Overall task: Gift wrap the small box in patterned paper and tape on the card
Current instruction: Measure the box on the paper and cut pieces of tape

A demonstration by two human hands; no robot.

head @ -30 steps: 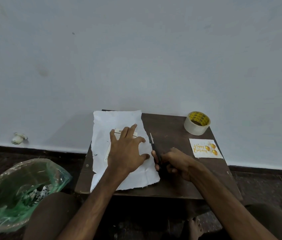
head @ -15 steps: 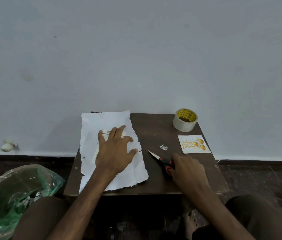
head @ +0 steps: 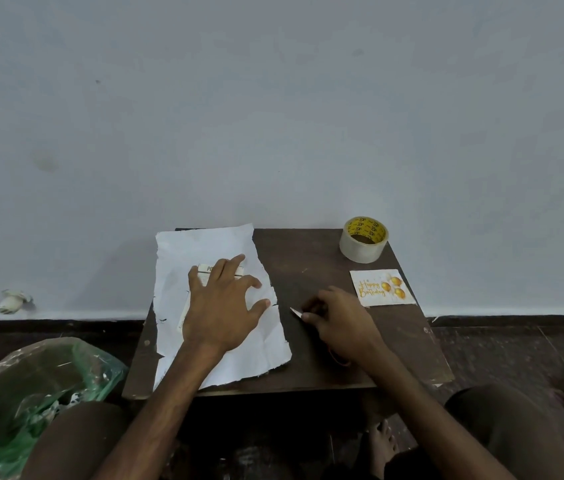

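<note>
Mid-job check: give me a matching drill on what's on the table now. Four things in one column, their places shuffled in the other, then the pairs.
Things
1. tape roll
2. card
3. box
4. scissors

Places
A. on the paper, under the flat left hand
B. gripped in the right hand
C. far right corner of the table
D. right edge of the table, just nearer than the tape roll

Pairs: 1-C, 2-D, 3-A, 4-B
</note>
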